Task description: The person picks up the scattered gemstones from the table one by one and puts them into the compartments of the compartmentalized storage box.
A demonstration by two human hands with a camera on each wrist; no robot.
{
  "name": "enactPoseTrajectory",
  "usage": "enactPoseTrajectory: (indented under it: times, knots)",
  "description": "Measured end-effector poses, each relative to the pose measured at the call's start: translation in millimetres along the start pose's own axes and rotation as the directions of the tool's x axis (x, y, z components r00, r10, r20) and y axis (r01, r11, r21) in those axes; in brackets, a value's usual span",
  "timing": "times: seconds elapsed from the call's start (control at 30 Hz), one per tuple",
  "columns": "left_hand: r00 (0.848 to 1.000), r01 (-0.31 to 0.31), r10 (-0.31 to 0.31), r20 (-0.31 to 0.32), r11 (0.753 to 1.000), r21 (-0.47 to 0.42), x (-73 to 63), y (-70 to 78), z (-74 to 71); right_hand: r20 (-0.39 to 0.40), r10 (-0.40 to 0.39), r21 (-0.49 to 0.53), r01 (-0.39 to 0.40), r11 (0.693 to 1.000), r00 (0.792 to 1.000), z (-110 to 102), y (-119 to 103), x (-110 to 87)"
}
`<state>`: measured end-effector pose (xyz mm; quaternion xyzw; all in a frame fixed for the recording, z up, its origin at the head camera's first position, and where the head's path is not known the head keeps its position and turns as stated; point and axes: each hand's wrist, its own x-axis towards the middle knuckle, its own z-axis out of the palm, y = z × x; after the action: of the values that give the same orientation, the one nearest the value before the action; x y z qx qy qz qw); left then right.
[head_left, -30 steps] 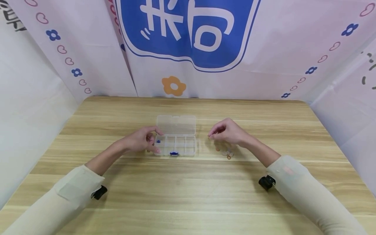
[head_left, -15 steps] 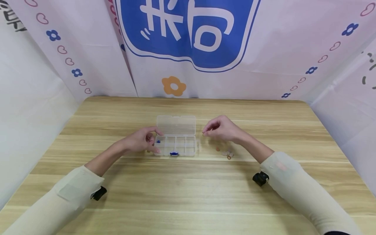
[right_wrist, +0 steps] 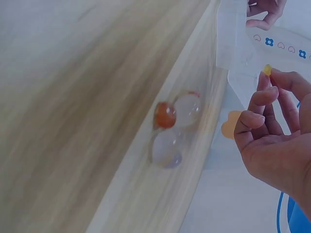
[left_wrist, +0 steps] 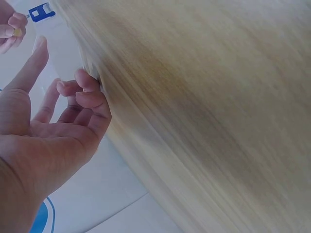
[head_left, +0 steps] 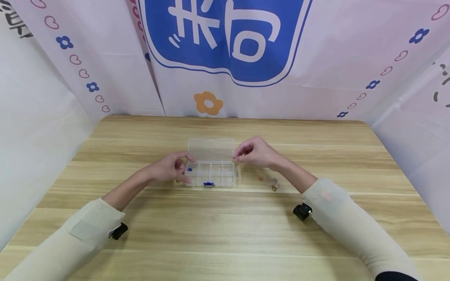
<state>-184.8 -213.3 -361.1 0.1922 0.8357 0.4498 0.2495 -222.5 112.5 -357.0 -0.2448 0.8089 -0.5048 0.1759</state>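
A clear plastic compartment box point(head_left: 227, 173) lies on the table, its lid point(head_left: 211, 149) folded back and a blue latch point(head_left: 208, 184) at the front. My left hand point(head_left: 162, 168) holds the box at its left end, index finger at the back corner and thumb at the front. One small blue piece point(head_left: 190, 169) sits in the back left compartment. Between thumb and index finger, my right hand point(head_left: 258, 152) pinches a small yellow bead-like piece point(right_wrist: 267, 70). In the head view, those fingertips are at the right edge of the lid, near the hinge.
Right of the box lie several small rounded pieces: an orange one point(head_left: 260, 178), another orange one point(right_wrist: 165, 115) and clear ones point(right_wrist: 164, 146). A printed cloth backdrop point(head_left: 140, 93) hangs behind the wooden table point(head_left: 218, 230).
My right hand has moved left with the yellow piece, from above the loose pieces to the box's right end. The left hand and the box have stayed in place.
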Motion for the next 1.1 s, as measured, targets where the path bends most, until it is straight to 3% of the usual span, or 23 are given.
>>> enactPoseTrajectory:
  times: [1.1]
  knots:
    - [1.000, -0.006, 0.006, 0.014, 1.000, -0.013, 1.3, -2.0, -1.8, 0.118, -0.105, 0.005, 0.105, 0.994, 0.987, 52, -22, 37.3]
